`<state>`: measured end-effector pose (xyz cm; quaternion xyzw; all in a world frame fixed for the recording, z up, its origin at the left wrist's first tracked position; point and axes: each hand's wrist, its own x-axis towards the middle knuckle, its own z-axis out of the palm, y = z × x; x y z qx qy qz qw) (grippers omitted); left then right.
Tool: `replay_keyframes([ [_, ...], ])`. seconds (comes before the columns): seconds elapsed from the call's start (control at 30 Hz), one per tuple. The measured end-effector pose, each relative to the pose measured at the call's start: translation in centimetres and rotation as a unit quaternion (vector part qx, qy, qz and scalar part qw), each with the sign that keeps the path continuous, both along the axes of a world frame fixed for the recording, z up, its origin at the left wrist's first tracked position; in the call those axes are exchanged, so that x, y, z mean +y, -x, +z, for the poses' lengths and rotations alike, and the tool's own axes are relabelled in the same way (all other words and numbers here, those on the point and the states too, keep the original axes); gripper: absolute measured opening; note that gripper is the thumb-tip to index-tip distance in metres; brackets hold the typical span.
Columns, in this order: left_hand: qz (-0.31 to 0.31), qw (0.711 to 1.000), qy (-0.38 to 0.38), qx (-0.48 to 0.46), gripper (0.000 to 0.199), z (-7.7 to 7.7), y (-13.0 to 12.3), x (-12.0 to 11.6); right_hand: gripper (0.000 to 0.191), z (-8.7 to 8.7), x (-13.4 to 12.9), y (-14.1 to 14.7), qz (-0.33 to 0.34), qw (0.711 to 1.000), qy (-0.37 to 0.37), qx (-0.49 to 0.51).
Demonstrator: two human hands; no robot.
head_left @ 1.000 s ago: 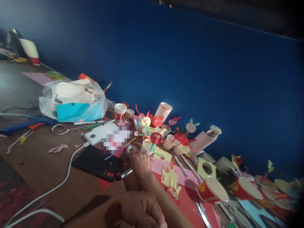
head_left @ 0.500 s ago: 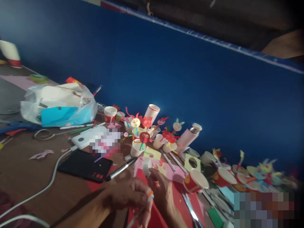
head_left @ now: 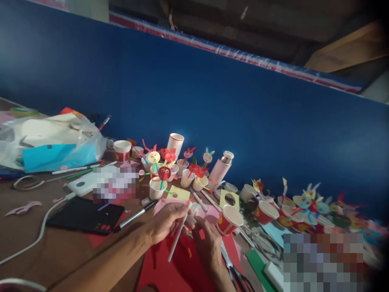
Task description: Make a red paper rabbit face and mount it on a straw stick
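My left hand [head_left: 168, 221] pinches a thin whitish stick [head_left: 176, 240] with a bit of orange at its upper end. The stick slants down toward me over red paper [head_left: 170, 267]. Beside it, my right hand [head_left: 208, 239] is curled around a small whitish roll of tape [head_left: 195, 210], which its fingers partly cover. A small orange scrap [head_left: 189, 252] lies on the red paper below the hands. Scissors [head_left: 232, 267] lie by my right wrist, and a red paper cup [head_left: 230, 220] is tipped just beyond that hand.
Paper cups [head_left: 157, 188] with paper-faced figures line the blue wall, beside a pink thermos [head_left: 221, 169]. A black phone case [head_left: 86, 215], a marker [head_left: 136, 215] and a white cable [head_left: 41, 231] lie left. A plastic bag [head_left: 91, 142] stands behind them. More decorated cups [head_left: 266, 212] are on the right.
My left hand has risen with the stick, which now points up beside the tape roll. The right hand stays at the roll. The view has shifted right.
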<state>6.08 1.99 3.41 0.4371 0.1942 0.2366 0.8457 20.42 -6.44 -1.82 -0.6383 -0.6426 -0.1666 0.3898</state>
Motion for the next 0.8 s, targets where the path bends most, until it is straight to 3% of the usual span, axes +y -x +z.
replay_keyframes([
  [0.1, -0.011, 1.0, -0.013, -0.022, 0.029, -0.7, -0.1, 0.1, 0.017, 0.0, -0.3, 0.0, 0.011, 0.999, 0.009, 0.031],
  [0.2, -0.014, 0.997, -0.072, -0.007, 0.029, -0.7, 0.6, 0.4, 0.017, 0.3, -0.5, 0.2, 0.065, 0.988, 0.026, 0.135],
  [0.33, -0.026, 0.973, -0.228, 0.03, 0.03, 0.5, 1.8, 0.5, 0.018, 1.6, -0.6, 0.0, 0.081, 0.925, 0.007, 0.372],
  [0.43, -0.018, 0.953, -0.299, 0.04, 0.029, 0.9, 2.0, 0.2, 0.03, 2.1, -0.6, -0.4, 0.121, 0.874, 0.023, 0.471],
  [0.57, -0.01, 0.946, -0.32, 0.059, 0.027, 0.3, 1.5, -0.4, 0.038, 2.1, -0.5, 0.0, 0.205, 0.815, 0.083, 0.535],
  [0.8, -0.016, 0.935, -0.351, 0.049, 0.03, -0.1, 1.2, -0.9, 0.031, 2.8, -0.6, 1.3, 0.232, 0.775, 0.089, 0.582],
])
